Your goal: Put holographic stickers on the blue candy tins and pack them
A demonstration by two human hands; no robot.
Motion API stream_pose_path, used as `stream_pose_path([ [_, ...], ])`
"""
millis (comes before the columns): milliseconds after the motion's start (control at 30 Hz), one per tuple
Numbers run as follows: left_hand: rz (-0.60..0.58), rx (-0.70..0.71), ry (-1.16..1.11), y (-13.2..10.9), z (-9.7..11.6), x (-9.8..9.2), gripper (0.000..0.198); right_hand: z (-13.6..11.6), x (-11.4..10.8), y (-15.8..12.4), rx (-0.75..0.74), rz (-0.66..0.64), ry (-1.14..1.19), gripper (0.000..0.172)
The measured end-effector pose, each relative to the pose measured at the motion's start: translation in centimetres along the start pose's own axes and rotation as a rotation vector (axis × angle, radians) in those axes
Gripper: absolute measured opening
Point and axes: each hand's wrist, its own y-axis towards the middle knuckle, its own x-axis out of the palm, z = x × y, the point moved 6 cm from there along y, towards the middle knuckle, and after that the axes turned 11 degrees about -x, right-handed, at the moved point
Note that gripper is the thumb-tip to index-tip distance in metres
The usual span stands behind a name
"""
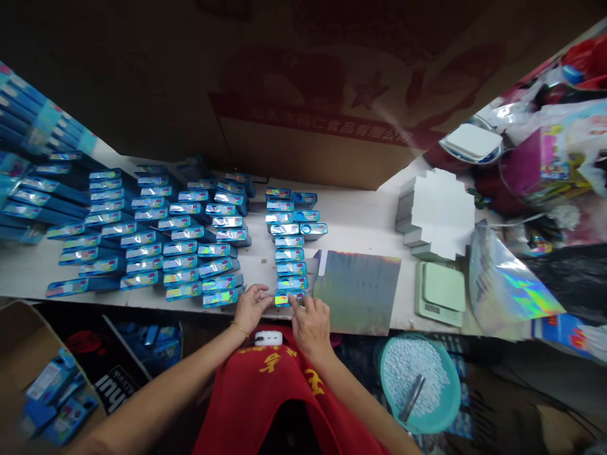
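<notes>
At the front of a short column of small blue boxes (291, 254), my right hand (312, 323) has its index finger on the top of the nearest blue box (281, 299). Its other fingers are curled by the box's right side. My left hand (252, 309) is just left of the same box, thumb and fingers drawn together towards it. A faint pale edge shows by the left fingertips, too unclear to name. Under the right hand's side lies a shiny silvery sheet (359, 291) on the white table (353, 218).
Many blue boxes (183, 262) stand in rows on the left. Behind rises a big cardboard carton (303, 145). To the right are stacked white card pieces (443, 212), a kitchen scale (440, 294) and holographic film (509, 284). Below, a turquoise basin (456, 404) holds white pellets and a metal scoop (411, 398).
</notes>
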Motion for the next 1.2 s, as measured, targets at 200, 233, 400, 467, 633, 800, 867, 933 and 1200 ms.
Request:
stream_pose_path([
  [200, 0.257, 0.271, 0.382, -0.9, 3.6, -0.9, 0.035, 2.7, -0.2, 0.1, 0.046, 0.156, 0.369, 0.032],
  [233, 0.277, 0.372, 0.491, -1.3, 5.0, -0.3, 0.039, 3.8, -0.4, 0.7, 0.107, 0.235, 0.495, 0.030],
  [400, 0.227, 0.670, 0.999, -1.3, 9.1, 4.7, 0.075, 7.6, 1.7, 6.0, 0.343, 0.296, 1.073, 0.047],
  [467, 0.237, 0.679, 1.099, -0.7, 9.2, 5.9, 0.085, 7.8, 3.1, 8.0, 0.361, 0.257, 1.242, 0.053],
  [633, 0.294, 0.670, 1.173, 0.5, 8.4, 4.7, 0.090, 5.9, 5.6, 10.8, 0.309, 0.281, 1.386, 0.052],
  [800, 0.362, 0.658, 1.218, 0.1, 7.4, 0.2, 0.085, 1.9, 7.4, 12.5, 0.284, 0.287, 1.409, 0.051],
  [867, 0.379, 0.656, 1.215, -0.2, 8.2, -0.9, 0.079, 1.2, 7.6, 12.7, 0.315, 0.294, 1.380, 0.050],
  [933, 0.394, 0.651, 1.193, 0.1, 10.4, -1.3, 0.070, 1.9, 7.3, 12.4, 0.402, 0.368, 1.310, 0.048],
  [1200, 0.401, 0.691, 1.157, 10.9, 21.9, 2.4, 0.053, 6.3, 7.4, 13.7, 0.582, 0.429, 1.139, 0.055],
])
